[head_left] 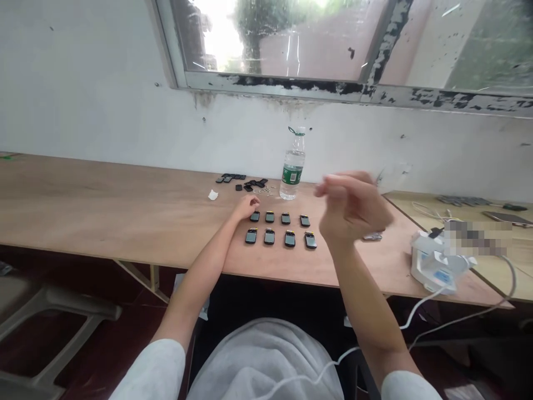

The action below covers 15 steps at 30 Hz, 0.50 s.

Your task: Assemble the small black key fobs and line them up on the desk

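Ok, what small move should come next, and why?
Probably lower the right hand toward the small gadgets: it is raised and blurred above the table, while the left hand is down by the back row's left end. Whether the raised hand holds anything is unclear.

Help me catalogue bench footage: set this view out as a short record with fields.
Left hand: by the far row's leftmost device; contact unclear
Right hand: raised, fingers curled, motion-blurred; no held object visible
Small screen devices: eight, in two rows of four
Plastic bottle: upright near the wall, green label, clear liquid
Dark pieces: loose, left of the bottle
White scrap: left of the dark pieces
Surface: wooden table
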Motion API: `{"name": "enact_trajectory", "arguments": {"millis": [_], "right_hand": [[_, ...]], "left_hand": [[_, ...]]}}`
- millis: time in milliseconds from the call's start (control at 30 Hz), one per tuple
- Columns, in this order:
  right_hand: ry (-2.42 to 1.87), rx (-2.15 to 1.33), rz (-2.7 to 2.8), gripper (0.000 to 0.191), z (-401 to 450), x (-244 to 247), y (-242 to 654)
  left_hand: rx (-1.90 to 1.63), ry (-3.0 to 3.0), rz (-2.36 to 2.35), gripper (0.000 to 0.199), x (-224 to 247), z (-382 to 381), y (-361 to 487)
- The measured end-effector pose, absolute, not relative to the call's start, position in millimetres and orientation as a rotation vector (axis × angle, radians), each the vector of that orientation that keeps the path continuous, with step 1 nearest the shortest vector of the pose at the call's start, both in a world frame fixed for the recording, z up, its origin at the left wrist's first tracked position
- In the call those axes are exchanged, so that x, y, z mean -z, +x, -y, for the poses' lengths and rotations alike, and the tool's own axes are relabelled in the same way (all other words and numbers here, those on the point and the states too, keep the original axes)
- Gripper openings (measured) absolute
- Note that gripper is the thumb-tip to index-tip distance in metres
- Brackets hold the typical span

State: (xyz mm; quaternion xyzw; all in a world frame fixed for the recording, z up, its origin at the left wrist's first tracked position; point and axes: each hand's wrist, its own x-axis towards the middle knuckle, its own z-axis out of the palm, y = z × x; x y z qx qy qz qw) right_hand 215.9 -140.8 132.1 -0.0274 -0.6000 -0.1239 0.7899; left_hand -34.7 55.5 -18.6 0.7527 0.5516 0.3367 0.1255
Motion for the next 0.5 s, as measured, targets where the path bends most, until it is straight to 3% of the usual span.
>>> {"name": "enact_trajectory", "arguments": {"millis": [100,233,400,500], "right_hand": [[-0.144,0.090,1.384,0.011,97,-121,192],[-0.303,-0.094,1.581,0.022,52,-87,181],[-0.587,-0.359,1.900,0.021,-18,-50,168],[-0.806,-0.439,2.199,0.034,-60,-32,157]], "left_hand": [[-0.975,2.196,-1.624,0.019,15,-51,-34],[-0.912,2.190,-1.652,0.020,7,-44,-32],[-0.723,2.086,-1.791,0.015,-1,-37,-37],[-0.570,2.035,-1.861,0.034,-3,-31,-39]]}}
